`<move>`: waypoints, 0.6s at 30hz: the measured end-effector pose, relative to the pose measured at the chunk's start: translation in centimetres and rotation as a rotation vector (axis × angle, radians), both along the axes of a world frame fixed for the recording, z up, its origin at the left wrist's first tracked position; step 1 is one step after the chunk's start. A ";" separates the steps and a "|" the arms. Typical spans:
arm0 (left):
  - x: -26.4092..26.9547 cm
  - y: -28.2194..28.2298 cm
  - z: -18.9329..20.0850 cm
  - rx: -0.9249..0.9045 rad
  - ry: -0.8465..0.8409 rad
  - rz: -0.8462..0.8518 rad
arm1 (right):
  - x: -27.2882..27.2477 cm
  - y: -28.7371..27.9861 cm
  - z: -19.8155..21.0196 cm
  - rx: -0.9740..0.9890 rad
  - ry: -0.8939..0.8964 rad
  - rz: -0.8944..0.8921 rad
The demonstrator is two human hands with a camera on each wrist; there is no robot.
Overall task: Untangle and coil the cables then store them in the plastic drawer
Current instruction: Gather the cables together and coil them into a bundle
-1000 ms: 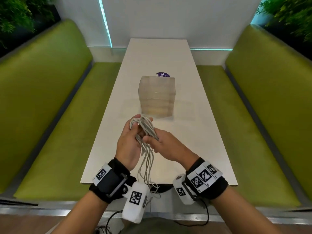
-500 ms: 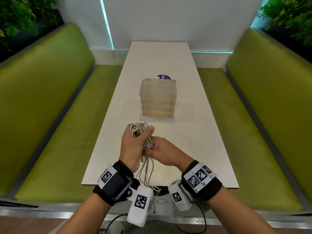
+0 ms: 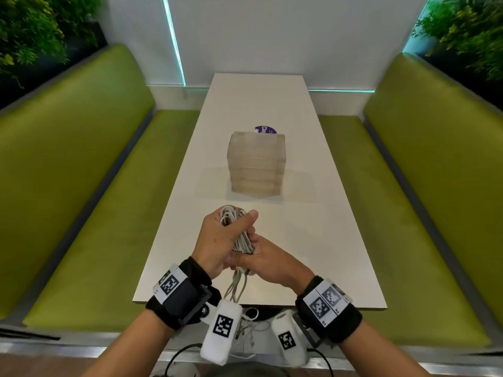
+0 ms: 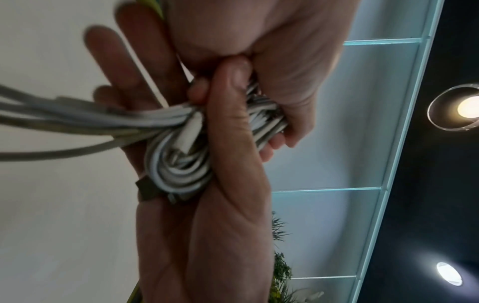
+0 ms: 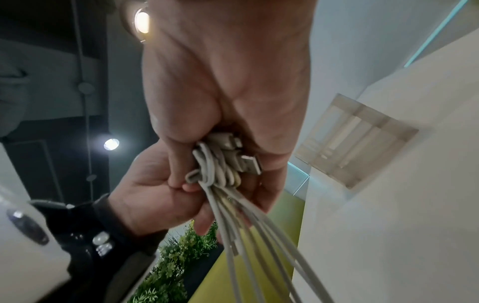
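Clutching the cables [image 3: 236,229] above the table [image 3: 299,213], both hands curl tightly round them.

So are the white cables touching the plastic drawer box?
Apart. The head view shows the white cables held in both hands above the table, with bare tabletop between them and the plastic drawer box.

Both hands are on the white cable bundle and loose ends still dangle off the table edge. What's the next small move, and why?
Probably keep the left hand gripping the cables and let the right hand wind the hanging strands; the plastic drawer looks closed.
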State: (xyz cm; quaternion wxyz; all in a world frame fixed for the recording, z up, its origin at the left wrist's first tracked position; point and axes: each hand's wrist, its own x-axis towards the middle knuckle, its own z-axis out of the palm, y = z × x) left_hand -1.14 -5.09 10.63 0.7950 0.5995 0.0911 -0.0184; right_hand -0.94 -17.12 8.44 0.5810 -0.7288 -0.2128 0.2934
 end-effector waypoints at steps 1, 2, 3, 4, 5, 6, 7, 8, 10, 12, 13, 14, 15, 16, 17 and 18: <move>0.0 0.0 0.0 -0.007 0.007 -0.001 | -0.2 0.0 0.0 0.025 0.013 0.000; 0.1 0.0 -0.1 -0.004 0.008 -0.008 | -0.3 0.0 0.1 0.041 0.006 -0.008; 0.2 0.0 -0.1 0.001 0.006 -0.016 | -0.4 0.1 0.2 0.051 -0.008 -0.020; 0.2 0.0 0.0 0.005 0.000 -0.024 | -0.4 0.1 0.2 0.054 -0.030 -0.033; 0.2 0.0 0.1 0.006 -0.009 -0.026 | -0.4 0.2 0.1 0.049 -0.050 -0.038; 0.2 0.0 0.1 0.006 -0.018 -0.021 | -0.4 0.2 0.0 0.041 -0.063 -0.039; 0.3 0.1 0.1 0.008 -0.023 -0.015 | -0.4 0.3 0.0 0.032 -0.064 -0.043; 0.3 0.1 0.2 0.016 -0.027 -0.010 | -0.4 0.4 -0.1 0.030 -0.064 -0.049; 0.3 0.2 0.1 0.028 -0.027 -0.009 | -0.4 0.6 -0.1 0.042 -0.057 -0.054; 0.3 0.3 -0.1 0.024 -0.024 -0.009 | -0.5 0.6 -0.2 0.058 -0.046 -0.058; 0.3 0.2 -0.1 0.020 -0.022 -0.012 | -0.6 0.6 -0.2 0.064 -0.039 -0.060; 0.2 0.2 -0.2 0.019 -0.029 -0.020 | -0.6 0.7 -0.3 0.069 -0.033 -0.064; 0.2 0.2 -0.2 0.021 -0.042 -0.030 | -0.6 0.7 -0.3 0.072 -0.032 -0.071; 0.2 0.2 -0.2 0.035 -0.059 -0.042 | -0.5 0.6 -0.4 0.074 -0.035 -0.078; 0.3 0.4 -0.3 0.044 -0.079 -0.060 | -0.5 0.6 -0.4 0.079 -0.040 -0.087; 0.3 0.7 -0.3 0.035 -0.109 -0.094 | -0.4 0.5 -0.3 0.096 -0.044 -0.102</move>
